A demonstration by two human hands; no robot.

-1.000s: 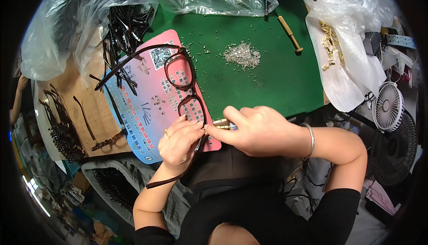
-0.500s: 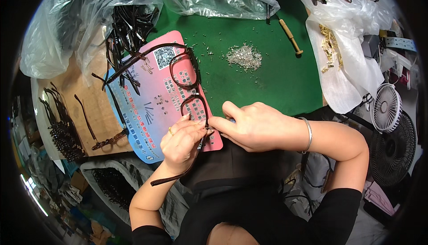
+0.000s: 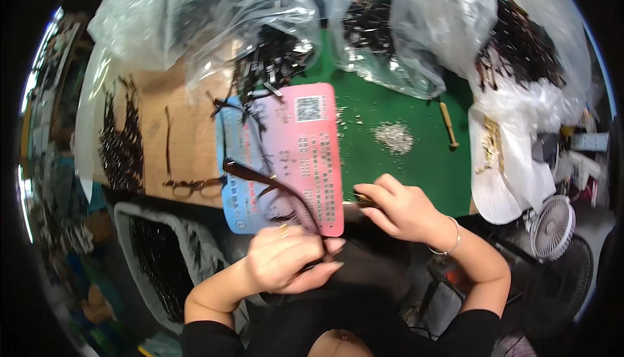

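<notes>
My left hand (image 3: 286, 259) is closed around a dark brown eyeglass frame (image 3: 276, 180), near the table's front edge. One temple of the frame arcs up over the pink and blue printed mat (image 3: 286, 142); its lower part is hidden by my fingers and blurred. Off to the right, my right hand (image 3: 403, 211) grips a slim tool (image 3: 366, 199), whose dark and brassy end pokes out past the fingers. A pile of tiny silver screws (image 3: 394, 137) lies beyond it on the green work surface (image 3: 364, 168).
A brass-handled screwdriver (image 3: 448, 126) lies at the right. Plastic bags of dark temples (image 3: 276, 51) line the back. Glasses (image 3: 195, 187) and bundled frames (image 3: 120, 139) sit on the left. A lined bin (image 3: 156, 259) stands below; a white fan (image 3: 552, 227) is right.
My hands have come apart. The left has drawn the eyeglass frame down toward me and turned it, while the right has moved away to the right. The view has also shifted.
</notes>
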